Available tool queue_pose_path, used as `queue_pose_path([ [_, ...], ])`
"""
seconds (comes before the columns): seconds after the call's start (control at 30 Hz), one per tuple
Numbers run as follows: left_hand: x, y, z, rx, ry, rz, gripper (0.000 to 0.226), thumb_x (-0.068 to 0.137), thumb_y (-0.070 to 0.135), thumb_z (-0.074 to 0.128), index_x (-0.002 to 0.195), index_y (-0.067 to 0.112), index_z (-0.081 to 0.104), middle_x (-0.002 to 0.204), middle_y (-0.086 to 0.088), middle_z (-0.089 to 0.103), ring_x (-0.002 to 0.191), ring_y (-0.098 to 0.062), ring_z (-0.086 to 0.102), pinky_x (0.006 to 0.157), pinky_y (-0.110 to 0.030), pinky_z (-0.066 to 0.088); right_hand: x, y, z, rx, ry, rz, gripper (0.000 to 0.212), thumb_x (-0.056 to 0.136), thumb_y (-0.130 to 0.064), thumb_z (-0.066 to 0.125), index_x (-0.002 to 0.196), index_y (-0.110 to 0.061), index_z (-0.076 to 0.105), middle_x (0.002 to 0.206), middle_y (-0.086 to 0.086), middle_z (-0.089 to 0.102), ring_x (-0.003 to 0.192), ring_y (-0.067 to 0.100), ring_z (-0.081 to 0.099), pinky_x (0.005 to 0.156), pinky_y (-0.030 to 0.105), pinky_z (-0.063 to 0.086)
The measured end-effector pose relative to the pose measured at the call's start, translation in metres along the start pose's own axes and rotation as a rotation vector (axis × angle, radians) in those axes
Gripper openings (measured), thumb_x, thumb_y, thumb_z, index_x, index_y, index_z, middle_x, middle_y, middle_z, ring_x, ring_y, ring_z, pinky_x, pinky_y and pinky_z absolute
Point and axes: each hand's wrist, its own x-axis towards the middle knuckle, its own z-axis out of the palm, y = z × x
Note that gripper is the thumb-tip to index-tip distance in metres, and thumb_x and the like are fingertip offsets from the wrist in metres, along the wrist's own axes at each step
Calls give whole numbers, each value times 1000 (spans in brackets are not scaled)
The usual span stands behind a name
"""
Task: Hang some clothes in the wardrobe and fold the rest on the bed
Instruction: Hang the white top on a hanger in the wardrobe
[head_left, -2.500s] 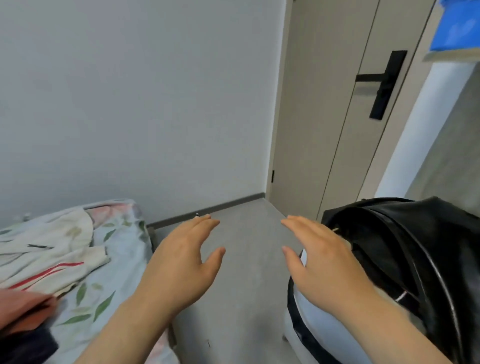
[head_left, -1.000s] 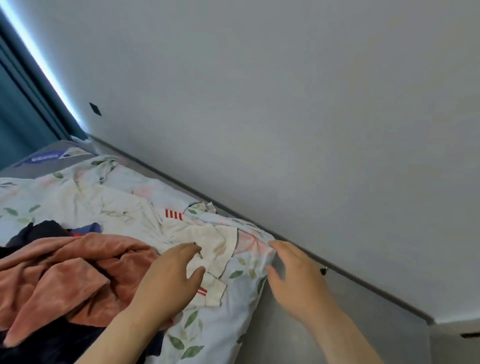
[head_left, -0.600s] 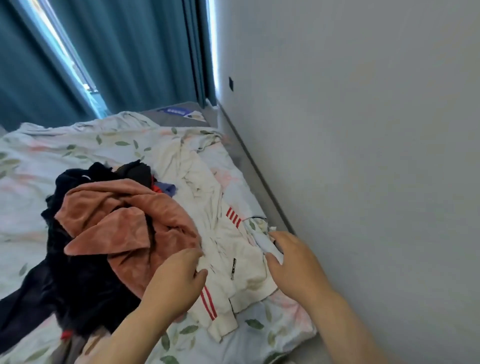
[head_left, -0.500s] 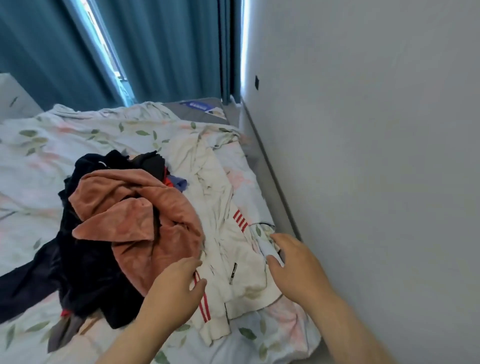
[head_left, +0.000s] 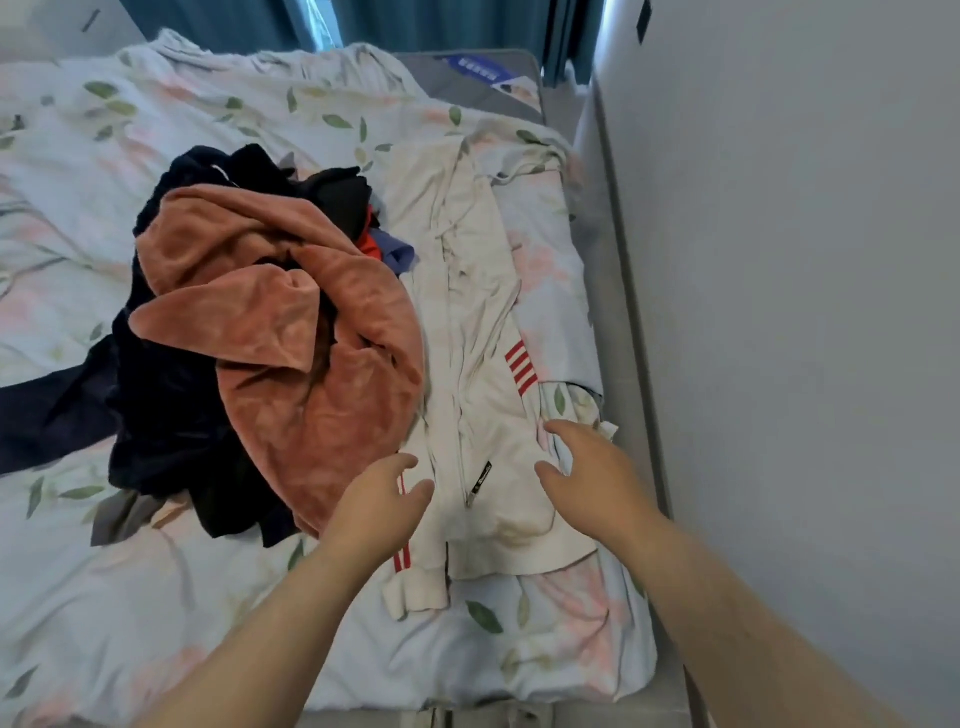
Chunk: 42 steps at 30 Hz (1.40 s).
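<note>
A cream zip jacket (head_left: 488, 426) with red stripes lies lengthwise along the right side of the bed (head_left: 130, 597). Left of it sits a heap of clothes: a salmon-pink fleece garment (head_left: 311, 353) on top of dark navy and black garments (head_left: 161, 415). My left hand (head_left: 379, 506) hovers over the jacket's lower left part, fingers relaxed, holding nothing. Over the jacket's lower right edge is my right hand (head_left: 592, 473), fingers spread and loosely curved, also holding nothing. Whether either hand touches the fabric cannot be told.
The bed has a pale leaf-patterned cover. A grey wall (head_left: 805, 260) runs close along the bed's right side. Teal curtains (head_left: 415, 23) hang behind the head of the bed. A blue-and-white card (head_left: 483, 70) lies on the bare mattress corner at the back.
My view has swung from the door and black jacket to the bed, now looking down on the clothes. Both hands have stayed held out in front, over the cream jacket.
</note>
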Motion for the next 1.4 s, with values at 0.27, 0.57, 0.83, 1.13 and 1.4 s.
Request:
queue_pose_path([
  [0.27, 142, -67, 94, -145, 22, -269, 72, 86, 45, 69, 139, 4, 41, 137, -15, 47, 122, -32, 48, 100, -38, 41, 155, 53, 109, -16, -71, 123, 74, 91, -42, 63, 152, -15, 30, 152, 9, 34, 141, 26, 34, 112, 35, 32],
  [0.57, 193, -47, 118, -385, 284, -308, 83, 77, 44, 78, 136, 4, 36, 138, -17, 40, 120, -38, 49, 90, -36, 39, 196, 72, 156, 272, 156, 288, 103, 68, -69, 70, 149, -19, 31, 144, 11, 40, 128, 29, 49, 107, 43, 43],
  [0.83, 199, -55, 115, -350, 241, -133, 27, 83, 1, 54, 71, 12, 33, 69, 0, 37, 60, -21, 37, 52, -32, 25, 183, 77, 154, -99, 313, 42, 32, 101, -30, 52, 84, -6, 63, 97, 14, 54, 93, 29, 54, 83, 40, 47],
  [1.13, 123, -76, 130, -356, -12, 89, 40, 88, 5, 64, 65, 16, 32, 63, 4, 30, 51, -3, 29, 51, -21, 27, 111, 74, 168, 137, -53, 24, 41, 96, -25, 58, 60, -18, 40, 60, -2, 43, 58, 10, 40, 56, 29, 33],
  [1.4, 37, -119, 146, -412, -320, -195, 6, 76, 14, 63, 82, 11, 66, 72, 3, 63, 67, -10, 55, 65, -27, 43, 19, 95, 166, 430, -298, 262, 54, 92, -19, 64, 53, -28, 26, 55, -11, 23, 52, 6, 24, 49, 20, 20],
])
